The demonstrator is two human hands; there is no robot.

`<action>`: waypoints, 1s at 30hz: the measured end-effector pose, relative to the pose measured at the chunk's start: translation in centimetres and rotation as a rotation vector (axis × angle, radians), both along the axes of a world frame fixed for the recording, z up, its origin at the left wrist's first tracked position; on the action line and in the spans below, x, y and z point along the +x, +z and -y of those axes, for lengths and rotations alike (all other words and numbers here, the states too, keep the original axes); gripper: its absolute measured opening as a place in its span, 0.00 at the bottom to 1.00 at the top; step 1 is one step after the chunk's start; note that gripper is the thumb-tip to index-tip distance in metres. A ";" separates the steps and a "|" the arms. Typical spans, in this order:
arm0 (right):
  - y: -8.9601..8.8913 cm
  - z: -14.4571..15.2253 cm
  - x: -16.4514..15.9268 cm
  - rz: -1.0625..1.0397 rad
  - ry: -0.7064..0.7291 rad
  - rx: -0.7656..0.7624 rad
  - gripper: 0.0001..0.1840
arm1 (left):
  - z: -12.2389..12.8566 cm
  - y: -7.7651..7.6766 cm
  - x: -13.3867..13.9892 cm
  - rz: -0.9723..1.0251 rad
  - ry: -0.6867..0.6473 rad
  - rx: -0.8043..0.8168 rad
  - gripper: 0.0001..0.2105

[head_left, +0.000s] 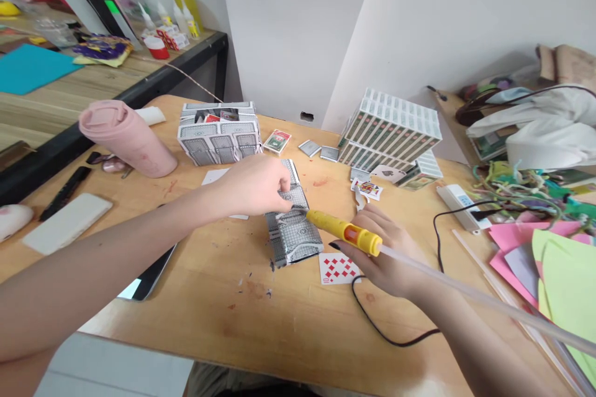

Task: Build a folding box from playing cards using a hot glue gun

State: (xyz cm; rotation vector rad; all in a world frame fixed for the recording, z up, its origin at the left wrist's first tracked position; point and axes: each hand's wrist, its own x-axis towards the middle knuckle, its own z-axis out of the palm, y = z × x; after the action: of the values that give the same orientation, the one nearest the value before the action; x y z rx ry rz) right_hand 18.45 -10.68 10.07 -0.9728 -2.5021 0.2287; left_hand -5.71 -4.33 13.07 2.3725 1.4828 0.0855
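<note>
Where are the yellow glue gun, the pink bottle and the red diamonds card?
yellow glue gun (342,231), head view, middle of barrel.
pink bottle (128,138), head view, its side.
red diamonds card (338,268), head view, card face.

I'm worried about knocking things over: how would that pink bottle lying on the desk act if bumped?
The pink bottle lies on its side and looks round, so it would probably roll. Its smooth surface may slip in a grip. It seems rigid, not floppy.

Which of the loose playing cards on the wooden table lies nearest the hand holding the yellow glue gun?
The face-up red diamonds card, just left of the right hand holding the yellow glue gun; the other loose cards lie farther back.
</note>
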 end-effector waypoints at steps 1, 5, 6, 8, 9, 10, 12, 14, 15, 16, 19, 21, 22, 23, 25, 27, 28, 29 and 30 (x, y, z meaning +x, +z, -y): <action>0.1 0.0 0.0 0.019 0.005 0.016 0.10 | 0.0 0.0 0.0 -0.001 0.003 0.000 0.09; 0.1 0.2 -0.1 0.061 0.013 0.036 0.09 | 0.0 -0.2 0.0 0.009 0.005 0.007 0.08; 0.1 0.2 -0.1 0.062 0.007 0.027 0.09 | 0.0 -0.2 0.0 0.012 0.004 0.007 0.08; 0.0 0.3 0.0 0.056 -0.005 0.002 0.10 | 0.0 -0.3 -0.1 0.017 0.000 0.006 0.09; -0.1 0.3 0.0 0.052 -0.009 -0.012 0.10 | 0.0 -0.3 -0.1 0.019 -0.001 0.007 0.09; -0.1 0.3 0.0 0.047 -0.012 -0.026 0.10 | 0.0 -0.3 -0.1 0.021 -0.004 0.007 0.08; 0.0 0.4 0.1 0.035 -0.016 -0.058 0.10 | -0.1 -0.3 -0.1 0.024 -0.006 0.007 0.08; 0.1 0.4 0.1 0.016 -0.017 -0.100 0.09 | -0.1 -0.2 -0.1 0.026 -0.008 0.002 0.08; 0.2 0.4 0.2 0.007 -0.020 -0.128 0.08 | 0.0 -0.2 -0.1 0.027 -0.008 -0.001 0.08; 0.2 0.5 0.2 -0.003 -0.026 -0.162 0.06 | 0.0 -0.1 -0.1 0.029 -0.008 -0.004 0.09; 0.4 0.6 0.2 -0.045 -0.048 -0.260 0.04 | 0.0 -0.1 -0.1 0.033 -0.004 -0.003 0.09; 0.4 0.7 0.1 -0.052 -0.058 -0.268 0.05 | 0.0 -0.1 -0.1 0.034 -0.002 -0.005 0.09; 0.4 0.7 0.1 -0.039 -0.059 -0.243 0.06 | 0.0 -0.1 -0.1 0.033 -0.001 -0.005 0.09; 0.4 0.7 0.1 -0.016 -0.062 -0.207 0.07 | 0.0 -0.1 -0.1 0.033 -0.001 -0.004 0.08; 0.5 0.7 0.0 0.033 -0.068 -0.130 0.08 | 0.1 -0.1 -0.1 0.034 -0.004 -0.004 0.08; 0.4 0.6 0.0 0.058 -0.063 -0.074 0.08 | 0.1 -0.1 -0.1 0.041 -0.007 -0.006 0.08; 0.4 0.6 0.0 0.059 -0.057 -0.057 0.08 | 0.1 -0.1 -0.1 0.046 -0.009 -0.008 0.07; 0.4 0.5 0.0 0.057 -0.050 -0.045 0.08 | 0.1 -0.1 -0.1 0.048 -0.009 -0.008 0.07; 0.3 0.5 0.0 0.055 -0.042 -0.034 0.08 | 0.0 -0.2 -0.1 0.048 -0.009 -0.007 0.07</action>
State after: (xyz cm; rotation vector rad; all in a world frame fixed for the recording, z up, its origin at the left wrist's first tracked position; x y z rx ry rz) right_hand 18.44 -11.19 10.36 -1.0572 -2.5319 0.2350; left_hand -5.80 -4.38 12.90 2.3541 1.4484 0.1337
